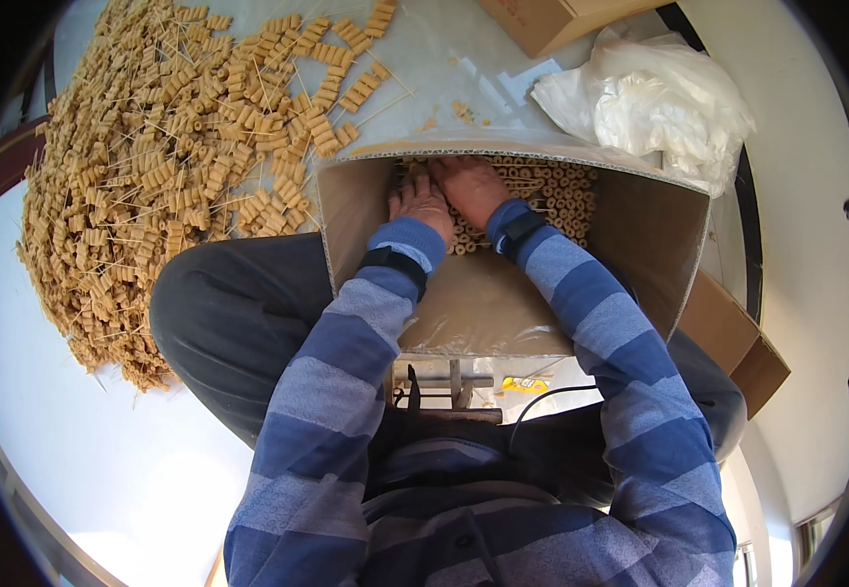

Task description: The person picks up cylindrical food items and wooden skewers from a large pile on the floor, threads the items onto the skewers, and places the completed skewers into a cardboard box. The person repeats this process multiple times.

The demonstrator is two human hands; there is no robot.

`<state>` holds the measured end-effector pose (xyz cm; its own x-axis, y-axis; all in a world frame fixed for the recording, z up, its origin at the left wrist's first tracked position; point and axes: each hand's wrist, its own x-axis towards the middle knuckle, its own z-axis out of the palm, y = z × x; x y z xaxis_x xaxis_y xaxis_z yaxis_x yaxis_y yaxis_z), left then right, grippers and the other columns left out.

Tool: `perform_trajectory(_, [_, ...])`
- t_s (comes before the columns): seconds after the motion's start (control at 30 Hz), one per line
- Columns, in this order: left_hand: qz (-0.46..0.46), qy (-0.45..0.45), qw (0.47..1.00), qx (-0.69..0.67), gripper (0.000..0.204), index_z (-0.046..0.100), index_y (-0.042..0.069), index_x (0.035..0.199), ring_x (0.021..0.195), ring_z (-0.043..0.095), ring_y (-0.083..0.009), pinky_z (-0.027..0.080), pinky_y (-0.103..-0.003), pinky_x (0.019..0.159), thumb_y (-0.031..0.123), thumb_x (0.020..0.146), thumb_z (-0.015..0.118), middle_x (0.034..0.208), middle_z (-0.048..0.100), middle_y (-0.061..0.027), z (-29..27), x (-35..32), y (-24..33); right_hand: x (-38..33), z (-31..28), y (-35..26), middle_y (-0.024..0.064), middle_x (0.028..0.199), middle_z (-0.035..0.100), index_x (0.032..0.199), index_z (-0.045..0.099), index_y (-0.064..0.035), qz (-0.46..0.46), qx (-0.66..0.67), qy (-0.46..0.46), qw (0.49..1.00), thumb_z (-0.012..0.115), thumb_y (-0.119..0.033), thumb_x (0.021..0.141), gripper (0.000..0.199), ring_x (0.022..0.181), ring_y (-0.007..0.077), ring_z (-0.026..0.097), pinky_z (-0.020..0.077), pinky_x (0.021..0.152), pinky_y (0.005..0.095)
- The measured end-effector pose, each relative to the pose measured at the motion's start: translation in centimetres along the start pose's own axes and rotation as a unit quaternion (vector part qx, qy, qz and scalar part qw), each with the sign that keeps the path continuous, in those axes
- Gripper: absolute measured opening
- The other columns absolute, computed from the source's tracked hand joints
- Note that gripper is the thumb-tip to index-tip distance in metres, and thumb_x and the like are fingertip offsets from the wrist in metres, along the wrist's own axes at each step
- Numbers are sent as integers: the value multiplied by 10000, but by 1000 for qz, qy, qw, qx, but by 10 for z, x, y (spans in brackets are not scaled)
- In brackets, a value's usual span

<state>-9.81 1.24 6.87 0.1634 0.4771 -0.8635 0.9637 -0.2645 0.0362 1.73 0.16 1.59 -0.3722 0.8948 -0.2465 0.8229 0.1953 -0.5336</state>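
A cardboard box (640, 230) stands between my knees, its opening facing me. Inside, skewered ring-shaped snacks (569, 201) are packed in rows, many with their round ends toward me. My left hand (423, 203) lies on the snacks near the box's left wall, fingers stretched out and a little apart. Close beside it, my right hand (471, 188) reaches to the far side of the packed snacks. Its fingers look extended over them, and the tips are partly hidden by the box's far edge. I see nothing lifted in either hand.
A large heap of the same skewered snacks (151, 196) covers the plastic-covered surface (434, 44) at the left. Crumpled clear plastic bags (654, 103) lie at the far right. One more cardboard box (552, 20) stands behind; another cardboard piece (733, 338) is by my right knee.
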Motion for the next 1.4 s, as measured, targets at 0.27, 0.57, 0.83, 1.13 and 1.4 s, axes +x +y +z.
perform_trajectory(0.27, [5,2,1000,0,884,165,37,1562,1511,97,-359,149,-513,1207,118,801,607,1640,15,-185,8,10,-6,-28,-35,31,203,1254,614,1338,574,-126,30,45,-56,997,557,-64,865,477,1098,384,618,502,965,453])
perform_trajectory(0.57, [-18,-26,999,-13,850,181,49,1561,1510,112,-352,165,-495,1210,149,825,594,1643,29,-172,-8,10,-3,-38,-37,51,240,1140,660,1284,613,-87,124,166,-95,974,571,-169,924,372,1034,423,627,505,935,438])
perform_trajectory(0.83, [34,73,995,-54,582,400,7,1437,1400,337,-376,311,-451,1144,195,912,564,1541,284,-230,-38,-41,2,-30,-7,42,245,1181,645,1338,567,-83,123,161,-43,978,550,-181,916,433,1029,417,634,501,941,455])
perform_trajectory(1.13, [75,412,893,-165,283,563,-1,1146,789,554,-224,477,-334,706,232,989,594,887,549,-116,-104,-198,-60,-29,-18,43,235,1040,693,1115,691,-4,201,126,-131,963,620,-150,847,313,977,403,661,535,891,450])
perform_trajectory(1.4, [77,240,948,-194,362,495,-109,1082,846,619,-480,487,-507,765,244,1005,494,830,632,-311,-75,-151,-74,-42,43,47,158,788,675,849,673,0,11,12,-318,948,642,-101,763,136,663,287,645,524,583,419])
